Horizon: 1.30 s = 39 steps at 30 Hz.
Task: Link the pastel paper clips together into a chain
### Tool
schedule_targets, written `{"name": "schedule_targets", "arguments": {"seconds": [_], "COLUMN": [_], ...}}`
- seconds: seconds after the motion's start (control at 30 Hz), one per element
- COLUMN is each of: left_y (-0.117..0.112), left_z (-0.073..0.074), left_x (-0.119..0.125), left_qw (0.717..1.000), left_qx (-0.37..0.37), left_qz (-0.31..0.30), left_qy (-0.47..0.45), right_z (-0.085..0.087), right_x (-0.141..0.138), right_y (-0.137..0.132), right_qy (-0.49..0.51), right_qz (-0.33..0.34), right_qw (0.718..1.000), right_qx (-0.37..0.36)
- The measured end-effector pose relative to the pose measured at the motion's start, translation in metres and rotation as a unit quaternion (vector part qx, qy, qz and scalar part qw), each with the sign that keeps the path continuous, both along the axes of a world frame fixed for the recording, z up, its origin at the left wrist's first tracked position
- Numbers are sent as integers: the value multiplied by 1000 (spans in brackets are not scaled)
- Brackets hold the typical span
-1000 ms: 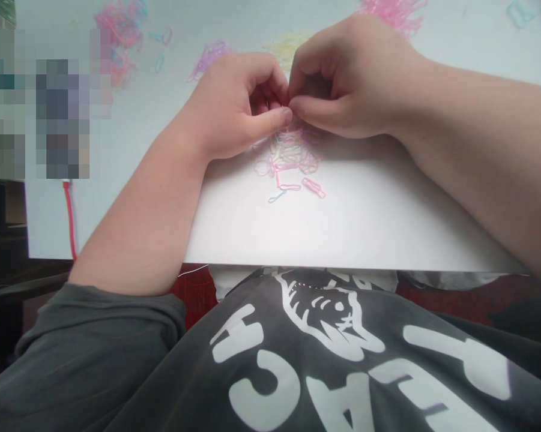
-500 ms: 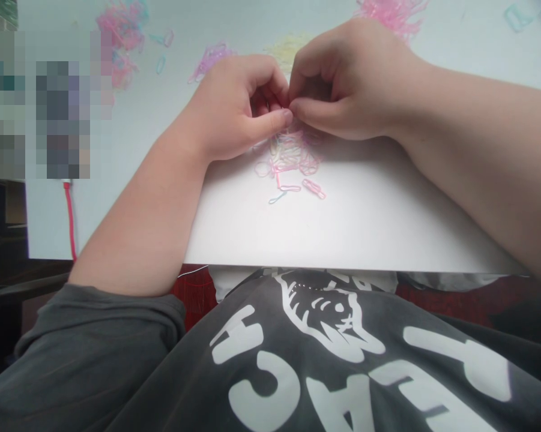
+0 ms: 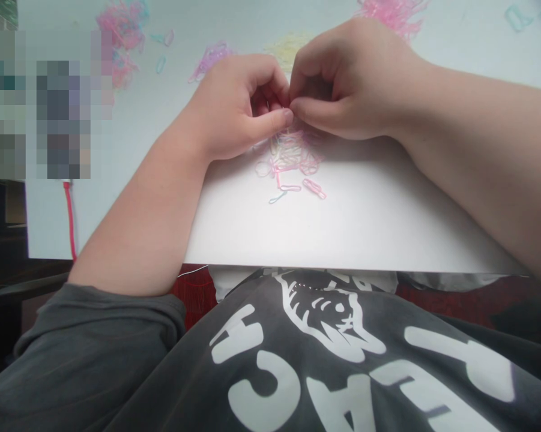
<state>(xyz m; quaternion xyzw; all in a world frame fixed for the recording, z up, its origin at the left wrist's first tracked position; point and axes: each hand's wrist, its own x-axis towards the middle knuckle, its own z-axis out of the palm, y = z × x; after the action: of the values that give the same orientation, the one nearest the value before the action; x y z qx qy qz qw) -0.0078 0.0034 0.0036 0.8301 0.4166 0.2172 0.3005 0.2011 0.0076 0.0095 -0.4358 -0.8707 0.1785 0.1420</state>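
Note:
My left hand [image 3: 247,105] and my right hand [image 3: 349,84] meet over the white table, thumb tips touching or nearly so. Each is closed in a pinch, with the fingers curled in. Whatever sits between the fingertips is too small and too hidden to make out. Right below them lies a pile of thin rubber bands [image 3: 292,153] in white, pink and pale yellow, partly covered by the hands. Closer to the table edge are a loose pink rubber band [image 3: 314,189] and a pale blue one [image 3: 277,197].
Beyond my hands lie a purple heap [image 3: 214,59], a yellow heap [image 3: 288,49] and a pink heap [image 3: 394,18] of bands. A mixed pink and blue heap [image 3: 123,27] is at far left. A red cable [image 3: 70,222] runs over the left edge of the white table [image 3: 342,228].

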Motion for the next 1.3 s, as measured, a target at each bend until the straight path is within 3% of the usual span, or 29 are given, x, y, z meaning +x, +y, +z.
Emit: {"name": "schedule_targets", "arguments": {"seconds": [1.3], "left_y": [-2], "left_z": [2], "left_x": [1], "left_qw": [1000], "left_qx": [-1], "left_qz": [1], "left_qy": [-2], "right_z": [0], "right_x": [1], "right_y": [0], "right_qy": [7], "right_qz": [9], "right_qw": [1000], "right_qx": [10]}}
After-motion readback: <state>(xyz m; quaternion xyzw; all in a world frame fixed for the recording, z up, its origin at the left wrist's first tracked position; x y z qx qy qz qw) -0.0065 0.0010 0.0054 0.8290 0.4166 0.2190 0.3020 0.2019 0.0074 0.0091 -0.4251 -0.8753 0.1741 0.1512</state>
